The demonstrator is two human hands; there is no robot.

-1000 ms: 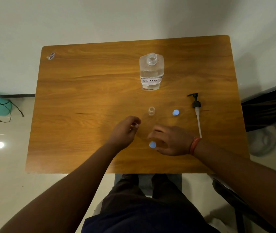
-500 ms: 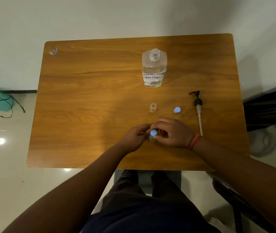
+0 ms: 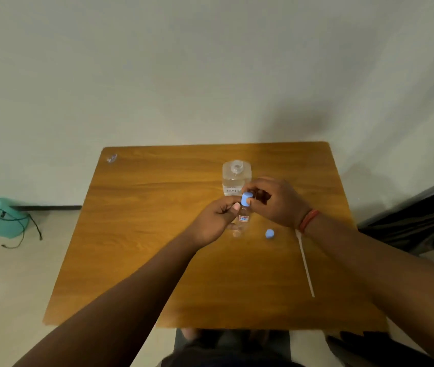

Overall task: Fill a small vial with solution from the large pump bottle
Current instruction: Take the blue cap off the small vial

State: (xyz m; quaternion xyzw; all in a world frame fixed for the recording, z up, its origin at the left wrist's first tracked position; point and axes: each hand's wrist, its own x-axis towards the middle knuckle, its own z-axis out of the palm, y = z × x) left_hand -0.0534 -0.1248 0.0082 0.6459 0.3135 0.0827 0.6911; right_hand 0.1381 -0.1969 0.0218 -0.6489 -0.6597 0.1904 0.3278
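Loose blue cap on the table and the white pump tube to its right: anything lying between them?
Nothing: the head view shows only bare wooden table between the loose round blue cap and the thin white pump tube.

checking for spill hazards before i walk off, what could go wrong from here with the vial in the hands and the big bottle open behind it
1. The large bottle stands uncapped right behind the hands; a bumped knuckle could tip it.
2. The left hand holds the vial in the air while the right hand pinches its blue cap; a slip could drop it.
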